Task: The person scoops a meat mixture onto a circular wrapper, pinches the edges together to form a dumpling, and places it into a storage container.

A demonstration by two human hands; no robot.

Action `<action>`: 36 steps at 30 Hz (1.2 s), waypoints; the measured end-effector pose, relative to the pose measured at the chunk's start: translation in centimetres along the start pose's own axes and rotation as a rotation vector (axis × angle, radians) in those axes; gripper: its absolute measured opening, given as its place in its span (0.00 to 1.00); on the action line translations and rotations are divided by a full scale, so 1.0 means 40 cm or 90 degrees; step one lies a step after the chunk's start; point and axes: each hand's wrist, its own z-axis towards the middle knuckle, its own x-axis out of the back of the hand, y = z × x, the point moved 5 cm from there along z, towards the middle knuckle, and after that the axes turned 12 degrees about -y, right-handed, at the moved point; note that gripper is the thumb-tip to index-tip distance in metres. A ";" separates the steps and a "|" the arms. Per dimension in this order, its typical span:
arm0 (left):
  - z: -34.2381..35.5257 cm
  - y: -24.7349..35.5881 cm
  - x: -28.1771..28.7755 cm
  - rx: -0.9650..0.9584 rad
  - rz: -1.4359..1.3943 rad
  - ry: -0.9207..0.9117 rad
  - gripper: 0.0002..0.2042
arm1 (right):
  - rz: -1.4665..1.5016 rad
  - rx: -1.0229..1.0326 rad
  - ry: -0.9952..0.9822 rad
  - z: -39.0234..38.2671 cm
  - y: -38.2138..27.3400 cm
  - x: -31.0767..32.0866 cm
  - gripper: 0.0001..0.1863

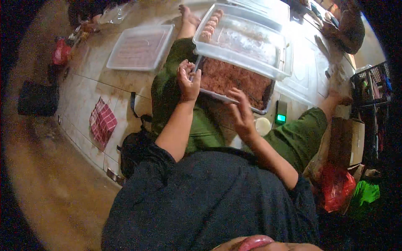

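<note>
A metal tray (232, 73) of crumbly reddish-brown mixture lies between my legs. My left hand (188, 83) is raised at its left edge, fingers curled; whether a small lump is in them is hard to make out. My right hand (240, 111) is at the tray's near rim, fingers apart and somewhat blurred. Above the tray's far part sits a clear plastic container (251, 37) with a row of small pinkish-brown pieces (211, 25) along its left side. A small device with a green screen (280, 113) and a white round item (263, 125) are right of the tray.
Lidded plastic box (138, 46) and checked cloth (102, 123) lie left; black bag (134, 154) by my hip. Translucent lid (303, 81) lies right. Black rack (368, 92), cardboard box (347, 142) and red bag (337, 188) stand far right. Another person (347, 29) is at back right.
</note>
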 end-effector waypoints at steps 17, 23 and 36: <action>0.259 0.020 0.037 0.026 -0.129 0.259 0.18 | -0.009 -0.162 0.119 -0.033 0.153 0.294 0.19; 0.229 -0.087 0.134 0.042 -0.111 0.226 0.17 | 0.018 -0.078 -0.014 0.365 0.051 0.204 0.24; 0.300 -0.089 0.164 0.080 -0.104 0.170 0.15 | -0.257 -0.136 -0.097 0.684 0.169 0.008 0.35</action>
